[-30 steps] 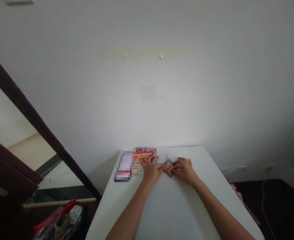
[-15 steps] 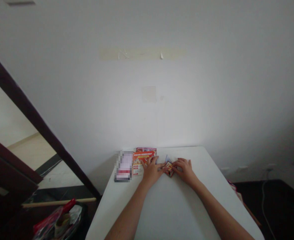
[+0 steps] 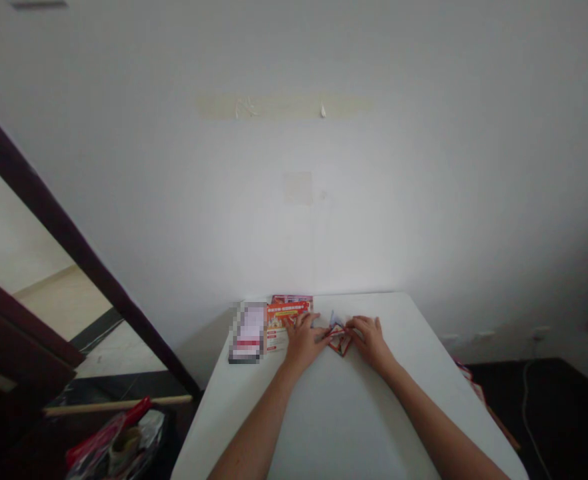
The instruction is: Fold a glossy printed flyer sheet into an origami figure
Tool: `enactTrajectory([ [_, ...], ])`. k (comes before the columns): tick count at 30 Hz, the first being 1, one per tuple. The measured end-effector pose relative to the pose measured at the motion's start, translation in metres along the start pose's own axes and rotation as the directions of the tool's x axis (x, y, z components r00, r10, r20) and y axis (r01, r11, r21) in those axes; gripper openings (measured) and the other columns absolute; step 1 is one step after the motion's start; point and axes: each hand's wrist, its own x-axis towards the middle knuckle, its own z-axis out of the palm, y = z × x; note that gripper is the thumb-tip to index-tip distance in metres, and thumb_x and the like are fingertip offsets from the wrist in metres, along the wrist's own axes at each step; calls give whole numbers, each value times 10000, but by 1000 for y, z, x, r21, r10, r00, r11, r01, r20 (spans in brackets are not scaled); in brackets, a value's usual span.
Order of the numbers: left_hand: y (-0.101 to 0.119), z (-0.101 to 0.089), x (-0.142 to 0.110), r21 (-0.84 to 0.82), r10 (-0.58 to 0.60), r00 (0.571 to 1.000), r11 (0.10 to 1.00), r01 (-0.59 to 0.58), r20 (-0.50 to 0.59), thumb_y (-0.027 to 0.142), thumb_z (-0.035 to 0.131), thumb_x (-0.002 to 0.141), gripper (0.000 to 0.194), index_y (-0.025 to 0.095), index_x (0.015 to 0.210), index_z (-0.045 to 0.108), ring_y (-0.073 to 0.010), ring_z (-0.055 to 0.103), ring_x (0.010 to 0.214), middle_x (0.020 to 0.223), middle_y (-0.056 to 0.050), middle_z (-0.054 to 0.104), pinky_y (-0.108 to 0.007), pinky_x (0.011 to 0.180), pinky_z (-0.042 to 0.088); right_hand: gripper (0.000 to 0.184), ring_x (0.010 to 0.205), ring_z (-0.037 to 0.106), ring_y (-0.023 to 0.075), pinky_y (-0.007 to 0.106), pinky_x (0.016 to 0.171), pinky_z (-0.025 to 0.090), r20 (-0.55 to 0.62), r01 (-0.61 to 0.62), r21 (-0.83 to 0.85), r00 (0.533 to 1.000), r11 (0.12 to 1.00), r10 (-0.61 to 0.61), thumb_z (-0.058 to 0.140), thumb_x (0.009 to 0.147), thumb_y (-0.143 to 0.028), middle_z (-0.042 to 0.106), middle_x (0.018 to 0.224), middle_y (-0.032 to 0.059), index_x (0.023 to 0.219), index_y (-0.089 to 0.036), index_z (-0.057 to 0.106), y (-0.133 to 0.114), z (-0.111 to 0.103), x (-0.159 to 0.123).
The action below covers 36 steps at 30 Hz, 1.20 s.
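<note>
A small piece of folded printed paper (image 3: 341, 343), red with pale parts, lies on the white table (image 3: 344, 420) between my hands. My left hand (image 3: 303, 339) has its thumb and fingertips on the paper's left corner, while its other fingers rest over a red and white leaflet (image 3: 277, 327). From the other side my right hand (image 3: 369, 335) pinches the paper's upper right edge. A narrow strip or flap crosses the paper between the fingertips. Behind it a bluish pointed part sticks up; I cannot tell whether it belongs to the same paper.
Left of the leaflet lies a pixelated phone-like object (image 3: 248, 333). Another colourful printed sheet (image 3: 293, 299) sits at the table's back edge, against the wall (image 3: 294, 247). On the floor at lower left stands a dark bin with a bag (image 3: 124, 443), near a wooden stick (image 3: 119, 405).
The paper's upper part has been folded or lifted: its printed face showed before, and now a narrow strip and paler surfaces show. Both hands have barely moved.
</note>
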Motion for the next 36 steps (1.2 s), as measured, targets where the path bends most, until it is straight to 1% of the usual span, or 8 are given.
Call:
enactTrajectory([
  [4, -3, 2, 1, 2, 9, 1000, 1000, -9, -18, 436, 683, 850, 154, 433, 980, 766, -290, 402, 1341, 1366, 22, 594, -690, 1159, 1, 329, 1289, 472, 253, 681, 1140, 65, 78, 38, -15, 996, 999, -36, 387, 973, -394, 648, 1243, 54, 1144, -321, 659, 1, -5, 0],
  [8, -1, 0, 1, 0, 0, 1000, 1000, 0, -18, 444, 658, 868, 147, 432, 965, 768, -286, 407, 1340, 1361, 24, 600, -695, 1154, -1, 341, 1297, 460, 267, 686, 1138, 62, 118, 71, -73, 991, 995, -62, 504, 930, -419, 623, 1288, 68, 1240, -350, 630, 2, -7, 1],
  [12, 0, -1, 0, 17, 4, 1000, 1000, -4, -4, 449, 654, 870, 148, 437, 966, 766, -293, 391, 1352, 1376, 28, 592, -710, 1140, -15, 351, 1283, 462, 258, 673, 1145, 57, 87, 57, -142, 995, 988, -45, 567, 900, -357, 623, 1271, 66, 1244, -362, 637, 1, -3, 1],
  [16, 0, -1, 0, 19, 33, 999, 999, -32, -19, 435, 646, 878, 160, 434, 988, 763, -284, 391, 1349, 1373, 24, 598, -682, 1157, -4, 342, 1259, 470, 249, 675, 1145, 56, 57, 31, -178, 998, 984, -21, 574, 889, -278, 643, 1216, 57, 1207, -367, 665, -5, 0, 3],
  [22, 0, 0, -1, 17, 35, 999, 999, -34, -35, 437, 658, 869, 150, 436, 975, 765, -279, 395, 1348, 1358, 37, 606, -665, 1167, 15, 287, 1225, 483, 252, 719, 1123, 7, 40, 62, -216, 998, 974, -55, 573, 911, -270, 685, 1093, 12, 1101, -439, 707, -14, -1, 5],
  [28, 5, -1, 0, 39, 9, 999, 999, -8, -34, 408, 739, 800, 173, 429, 969, 761, -301, 403, 1342, 1361, 33, 605, -714, 1144, 11, 242, 1242, 480, 256, 720, 1124, 2, 21, 75, -255, 997, 964, -72, 558, 932, -296, 696, 1091, 10, 1053, -422, 724, -15, -2, 5],
  [33, 11, -1, 5, 47, -57, 998, 997, 58, -23, 380, 730, 802, 126, 381, 922, 769, -310, 390, 1358, 1372, 30, 598, -725, 1145, 53, 216, 1225, 492, 256, 726, 1117, 19, -1, 44, -255, 999, 966, -46, 526, 951, -308, 699, 1059, 34, 1003, -339, 733, -16, 1, 8],
  [36, 14, 1, 7, 63, -71, 997, 995, 73, -32, 356, 716, 812, 83, 338, 873, 769, -311, 377, 1367, 1385, 23, 592, -723, 1146, 73, 222, 1221, 491, 258, 741, 1103, 41, 0, 19, -255, 1000, 967, -20, 508, 957, -299, 694, 1054, 46, 1001, -313, 725, -17, 3, 10],
])
